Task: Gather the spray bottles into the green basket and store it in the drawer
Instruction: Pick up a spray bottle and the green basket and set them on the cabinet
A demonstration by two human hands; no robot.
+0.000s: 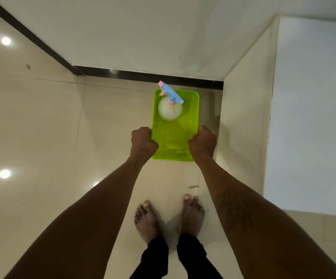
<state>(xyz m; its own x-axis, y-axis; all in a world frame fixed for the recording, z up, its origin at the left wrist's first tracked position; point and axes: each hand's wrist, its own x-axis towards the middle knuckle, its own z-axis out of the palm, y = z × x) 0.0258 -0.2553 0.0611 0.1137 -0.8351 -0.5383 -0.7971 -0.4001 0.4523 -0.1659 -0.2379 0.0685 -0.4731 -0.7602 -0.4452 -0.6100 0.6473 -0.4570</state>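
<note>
From the head camera, the left hand (pixel 143 142) and right hand (pixel 202 143) each grip a long side of the green basket (pixel 173 141), near its close end. One spray bottle (pixel 169 106) stands at the basket's far end. A white cabinet (pixel 312 109) rises just right; two bare feet (pixel 169 218) stand on the tiled floor (pixel 42 127).

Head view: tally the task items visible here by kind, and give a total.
Spray bottles: 1, a whitish spray bottle with a blue and pink trigger head, standing in the basket's far end.
Green baskets: 1, the green basket, gripped on its sides by the left hand and right hand.
Total: 2
</note>
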